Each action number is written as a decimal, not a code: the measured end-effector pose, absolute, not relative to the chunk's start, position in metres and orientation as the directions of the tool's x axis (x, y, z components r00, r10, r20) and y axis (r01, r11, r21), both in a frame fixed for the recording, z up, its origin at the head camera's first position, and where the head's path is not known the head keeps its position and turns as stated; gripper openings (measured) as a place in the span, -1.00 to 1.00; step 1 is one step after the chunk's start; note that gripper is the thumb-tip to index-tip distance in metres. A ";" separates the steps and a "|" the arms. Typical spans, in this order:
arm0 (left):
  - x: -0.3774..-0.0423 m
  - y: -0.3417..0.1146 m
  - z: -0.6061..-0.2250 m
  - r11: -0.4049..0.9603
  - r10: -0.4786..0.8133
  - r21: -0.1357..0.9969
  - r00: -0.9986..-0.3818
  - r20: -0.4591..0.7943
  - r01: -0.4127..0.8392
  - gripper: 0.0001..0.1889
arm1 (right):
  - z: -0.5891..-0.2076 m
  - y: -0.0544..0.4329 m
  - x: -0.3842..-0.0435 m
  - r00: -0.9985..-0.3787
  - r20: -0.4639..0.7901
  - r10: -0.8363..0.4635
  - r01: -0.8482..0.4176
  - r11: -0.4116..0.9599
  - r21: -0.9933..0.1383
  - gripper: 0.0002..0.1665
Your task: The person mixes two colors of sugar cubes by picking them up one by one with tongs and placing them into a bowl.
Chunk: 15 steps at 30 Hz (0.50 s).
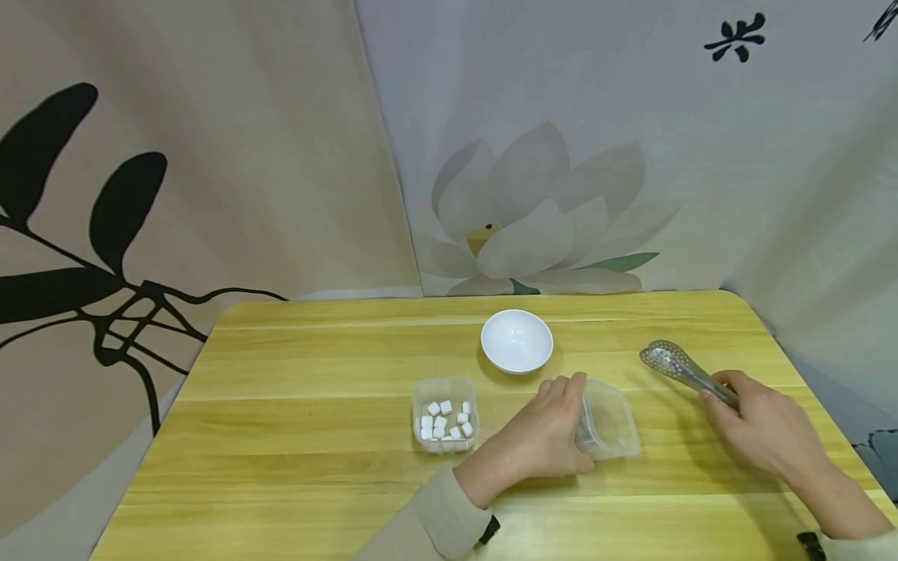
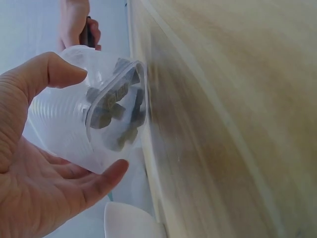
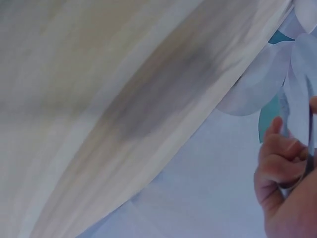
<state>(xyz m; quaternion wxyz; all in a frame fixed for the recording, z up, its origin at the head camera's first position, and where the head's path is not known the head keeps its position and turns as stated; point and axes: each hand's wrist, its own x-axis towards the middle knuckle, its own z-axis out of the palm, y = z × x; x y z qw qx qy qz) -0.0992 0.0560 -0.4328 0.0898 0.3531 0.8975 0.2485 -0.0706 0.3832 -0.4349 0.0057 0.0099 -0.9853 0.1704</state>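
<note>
The counter (image 1: 295,436) is of yellowish wood, with bands of grain running from left to right; it fills the lower part of the frame; a white bowl (image 1: 516,343) stands upright near its far edge, right of centre; a clear square container (image 1: 446,446) stands in the lower middle; whether the tilted container (image 1: 616,421), at lower right, touches the wood, I cannot tell.

The left grip (image 2: 37,183) holds a container (image 2: 62,116) of cubes (image 2: 118,111).

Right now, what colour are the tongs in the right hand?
The tongs are silvery grey; the head view shows them best.
</note>
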 end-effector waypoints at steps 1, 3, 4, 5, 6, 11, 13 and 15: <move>-0.099 0.056 -0.433 0.630 0.675 0.515 -0.738 0.005 0.581 0.02 | -0.435 0.383 -0.070 -0.999 0.033 -0.019 -0.029 0.943 -0.332 -0.40; -0.098 0.055 -0.432 0.637 0.669 0.523 -0.743 -0.012 0.566 0.09 | -0.435 0.383 -0.069 -0.997 0.072 -0.020 -0.042 0.945 -0.323 -0.43; -0.098 0.055 -0.432 0.640 0.668 0.524 -0.744 -0.017 0.562 0.11 | -0.435 0.382 -0.068 -0.996 0.091 -0.021 -0.049 0.946 -0.320 -0.45; -0.097 0.055 -0.432 0.641 0.668 0.524 -0.744 -0.021 0.560 0.12 | -0.435 0.382 -0.067 -0.994 0.103 -0.022 -0.053 0.947 -0.316 -0.47; -0.097 0.055 -0.432 0.641 0.669 0.523 -0.743 -0.022 0.562 0.13 | -0.435 0.382 -0.066 -0.993 0.114 -0.023 -0.058 0.948 -0.313 -0.47; -0.097 0.054 -0.431 0.635 0.680 0.517 -0.733 -0.020 0.575 0.14 | -0.433 0.385 -0.063 -0.985 0.163 -0.052 -0.098 0.952 -0.289 -0.45; -0.097 0.054 -0.430 0.631 0.686 0.516 -0.727 -0.022 0.580 0.15 | -0.432 0.386 -0.062 -0.981 0.183 -0.071 -0.121 0.953 -0.277 -0.44; -0.097 0.053 -0.430 0.628 0.690 0.519 -0.723 -0.025 0.581 0.17 | -0.430 0.386 -0.061 -0.974 0.206 -0.090 -0.144 0.954 -0.262 -0.47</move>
